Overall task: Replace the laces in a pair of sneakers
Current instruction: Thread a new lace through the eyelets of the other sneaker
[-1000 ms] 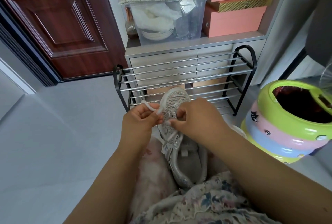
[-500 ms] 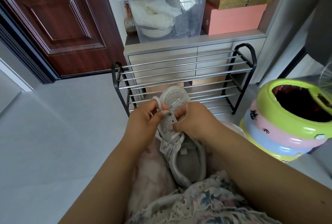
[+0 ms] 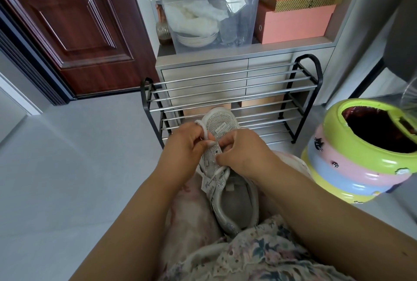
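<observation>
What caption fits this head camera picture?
Left hand pinches a white lace while right hand grips the sneaker.

Even soft daylight, weak shadows; wide-angle bending at edges; glossy striped ceramic pot showed small glare.

Bare arms and hands, floral dress

Both forearms are bare, with no sleeves, watch or bracelets in sight, and no rings show on the left hand or the right hand. A light, pale nail shows on a left fingertip. The person wears a pale dress printed with small flowers in dark teal, pink and mauve, its hem edged with white eyelet trim in a scalloped line.
</observation>
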Motion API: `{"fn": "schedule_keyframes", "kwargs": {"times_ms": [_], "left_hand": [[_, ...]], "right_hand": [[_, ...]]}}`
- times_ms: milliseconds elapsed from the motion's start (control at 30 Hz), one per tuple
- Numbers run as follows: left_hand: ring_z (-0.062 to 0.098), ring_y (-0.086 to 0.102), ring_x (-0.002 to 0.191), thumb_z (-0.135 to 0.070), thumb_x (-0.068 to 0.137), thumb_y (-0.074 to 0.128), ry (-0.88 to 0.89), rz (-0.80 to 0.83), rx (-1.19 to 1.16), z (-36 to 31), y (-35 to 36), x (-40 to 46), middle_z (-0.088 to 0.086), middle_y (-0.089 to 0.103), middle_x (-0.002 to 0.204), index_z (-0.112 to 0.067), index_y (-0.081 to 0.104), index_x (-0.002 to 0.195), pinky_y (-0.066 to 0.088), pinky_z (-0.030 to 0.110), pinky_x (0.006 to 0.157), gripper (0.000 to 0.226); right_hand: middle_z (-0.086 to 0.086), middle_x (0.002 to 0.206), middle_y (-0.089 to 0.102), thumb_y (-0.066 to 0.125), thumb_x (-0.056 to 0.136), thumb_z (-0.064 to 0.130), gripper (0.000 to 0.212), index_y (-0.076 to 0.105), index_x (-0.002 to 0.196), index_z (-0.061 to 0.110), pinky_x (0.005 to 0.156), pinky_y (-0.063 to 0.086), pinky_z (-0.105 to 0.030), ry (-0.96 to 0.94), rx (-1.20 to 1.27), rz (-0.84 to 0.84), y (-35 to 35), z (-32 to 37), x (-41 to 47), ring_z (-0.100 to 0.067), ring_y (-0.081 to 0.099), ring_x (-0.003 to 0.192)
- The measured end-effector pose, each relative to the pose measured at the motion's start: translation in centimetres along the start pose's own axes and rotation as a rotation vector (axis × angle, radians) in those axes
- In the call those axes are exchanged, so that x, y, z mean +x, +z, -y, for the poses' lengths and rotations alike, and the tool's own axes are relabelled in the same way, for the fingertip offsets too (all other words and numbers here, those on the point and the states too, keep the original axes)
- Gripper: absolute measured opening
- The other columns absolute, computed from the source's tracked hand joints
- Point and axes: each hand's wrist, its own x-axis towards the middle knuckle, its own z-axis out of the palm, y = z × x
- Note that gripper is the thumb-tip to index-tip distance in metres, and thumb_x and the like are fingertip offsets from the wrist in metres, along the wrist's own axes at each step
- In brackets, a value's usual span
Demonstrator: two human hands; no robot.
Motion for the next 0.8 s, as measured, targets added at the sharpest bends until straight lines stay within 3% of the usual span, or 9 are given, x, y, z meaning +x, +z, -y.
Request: {"fn": "schedule_keyframes", "kwargs": {"times_ms": [100,233,433,567,700,800], "left_hand": [[-0.010,0.052,0.074,-0.015,0.079,0.074,-0.086,-0.050,-0.065,0.0,0.5,-0.1,-0.011,0.055,0.081,-0.014,0.068,0.077,0.038,0.006,0.066,0.006],[0.002,0.060,0.062,-0.010,0.075,0.078,-0.254,-0.079,-0.292,-0.8,0.8,-0.4,-0.007,0.067,0.071,-0.015,0.066,0.072,0.054,0.032,0.066,0.013],[0.018,0.061,0.059,-0.017,0.078,0.076,-0.300,-0.124,-0.391,-1.0,0.6,-0.5,0.011,0.065,0.064,-0.005,0.060,0.070,0.056,0.042,0.065,0.022],[0.020,0.062,0.058,-0.019,0.082,0.072,-0.289,-0.117,-0.307,-1.3,0.7,-0.5,0.007,0.065,0.062,-0.010,0.061,0.066,0.056,0.042,0.064,0.022],[0.000,0.050,0.048,-0.021,0.079,0.075,-0.286,-0.090,-0.144,-2.1,0.9,-0.3,-0.006,0.058,0.057,-0.015,0.059,0.066,0.042,0.016,0.049,0.021],[0.004,0.049,0.051,-0.025,0.077,0.074,-0.314,-0.020,-0.058,-2.5,0.5,-0.1,-0.007,0.057,0.059,-0.016,0.058,0.073,0.041,0.018,0.052,0.019]], "right_hand": [[-0.007,0.078,0.070,0.073,0.068,0.021,0.020,0.069,0.087,0.017,0.076,0.055,-0.041,-0.024,-0.003,-0.008,0.0,0.0,-0.2,-0.026,0.066,0.079],[-0.004,0.078,0.070,0.072,0.070,0.022,0.020,0.068,0.089,0.021,0.073,0.053,-0.038,-0.041,-0.008,0.000,-0.3,0.2,-0.6,-0.023,0.066,0.078],[-0.003,0.076,0.071,0.074,0.068,0.021,0.017,0.067,0.084,0.020,0.073,0.054,-0.039,-0.053,0.017,0.009,-0.7,0.3,-0.7,-0.021,0.067,0.076],[-0.004,0.075,0.071,0.074,0.066,0.021,0.020,0.067,0.085,0.016,0.072,0.055,-0.038,-0.049,0.028,-0.009,-0.5,0.4,-0.8,-0.021,0.066,0.075],[-0.005,0.068,0.069,0.074,0.065,0.021,0.019,0.067,0.081,0.014,0.064,0.051,-0.036,-0.050,0.031,-0.005,-0.3,0.3,-0.8,-0.020,0.064,0.067],[0.000,0.059,0.063,0.078,0.061,0.015,0.022,0.068,0.080,0.010,0.062,0.050,-0.035,-0.042,0.145,0.081,-0.8,0.2,-0.8,-0.013,0.057,0.059]]}}
